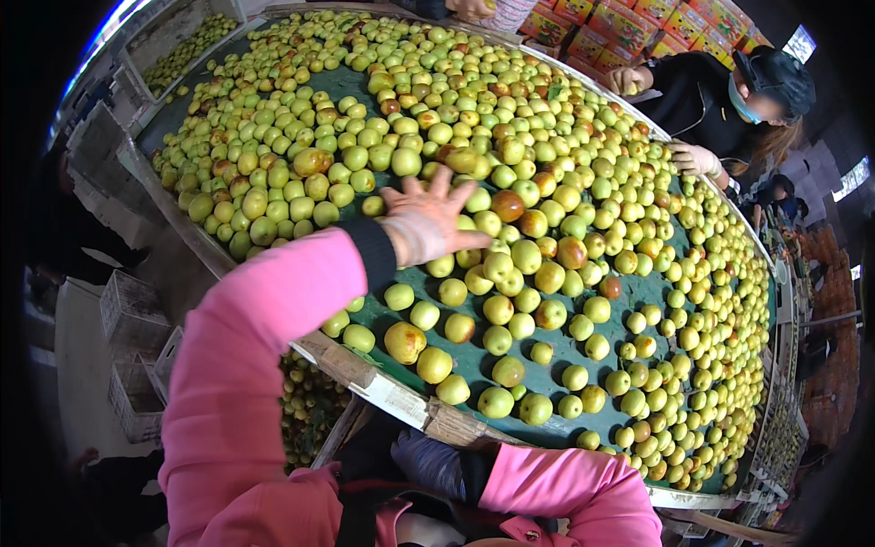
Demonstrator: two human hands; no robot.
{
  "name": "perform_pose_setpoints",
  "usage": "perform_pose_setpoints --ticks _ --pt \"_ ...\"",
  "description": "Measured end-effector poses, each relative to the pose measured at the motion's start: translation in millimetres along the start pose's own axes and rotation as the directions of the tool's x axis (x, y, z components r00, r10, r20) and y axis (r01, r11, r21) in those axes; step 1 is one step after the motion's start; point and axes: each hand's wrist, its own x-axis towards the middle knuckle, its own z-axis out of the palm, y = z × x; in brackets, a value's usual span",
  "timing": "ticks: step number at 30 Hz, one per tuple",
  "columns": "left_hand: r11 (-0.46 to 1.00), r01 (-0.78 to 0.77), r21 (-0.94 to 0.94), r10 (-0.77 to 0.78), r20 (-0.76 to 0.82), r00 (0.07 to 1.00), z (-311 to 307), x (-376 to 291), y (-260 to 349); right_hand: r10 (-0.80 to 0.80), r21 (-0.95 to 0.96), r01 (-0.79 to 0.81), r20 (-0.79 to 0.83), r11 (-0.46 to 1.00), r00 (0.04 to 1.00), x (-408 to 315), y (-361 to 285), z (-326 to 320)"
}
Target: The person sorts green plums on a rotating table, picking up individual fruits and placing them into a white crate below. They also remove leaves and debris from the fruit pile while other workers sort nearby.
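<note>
A broad layer of yellow-green jujubes [526,256], some blotched reddish brown, lies on the green sorting table [437,290]. My left hand [427,215] reaches over the middle of the layer, palm down, fingers spread, touching or just above the fruit. Pale material wraps its palm and wrist; the fingers look bare. It grips nothing that I can see. My right hand [427,465], in a dark grey-blue glove, is low by my body at the table's near rim [383,390]. Its fingers are mostly hidden, so whether it holds anything is unclear.
Across the table a masked person [711,102] in black works at the fruit; another person's hand [472,8] shows at the far edge. Printed cartons [615,34] are stacked behind. A fruit bin [184,48] stands far left, plastic crates [133,390] on the floor, more fruit [307,403] beneath the table.
</note>
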Motion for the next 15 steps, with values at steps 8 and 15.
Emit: perform_pose_setpoints --ticks 8,15 --pt "0.99 -0.089 -0.112 0.076 -0.114 0.991 17.6 17.8 150.0 -0.141 0.341 0.202 -0.196 0.918 0.97 14.2 37.5 -59.0" --pt "0.717 -0.57 -0.401 0.637 0.045 0.77 26.0 -39.9 175.6 -0.262 0.598 0.211 -0.001 0.773 0.965 24.3 54.8 -86.0"
